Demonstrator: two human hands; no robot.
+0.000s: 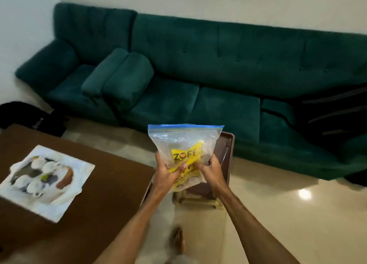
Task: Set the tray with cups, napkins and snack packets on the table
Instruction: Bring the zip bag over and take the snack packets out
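Both hands hold up a clear zip bag point(184, 138) with a blue seal strip; yellow snack packets point(185, 154) show through it. My left hand point(165, 171) grips the bag's lower left, and my right hand point(210, 170) grips its lower right. Behind the bag stands a brown tray point(227, 150), tilted on edge and mostly hidden. On the dark wooden table point(111, 184) at the left lies a second clear bag point(45, 180) holding several white cups and a brown item.
A long green sofa point(218, 65) with two loose cushions point(119, 75) runs along the wall. A black bag point(33, 115) sits on the floor at the left, dark fabric point(335, 113) on the sofa's right end. A small stool point(198, 198) stands below my hands. My foot point(177, 240) shows on the glossy tile floor.
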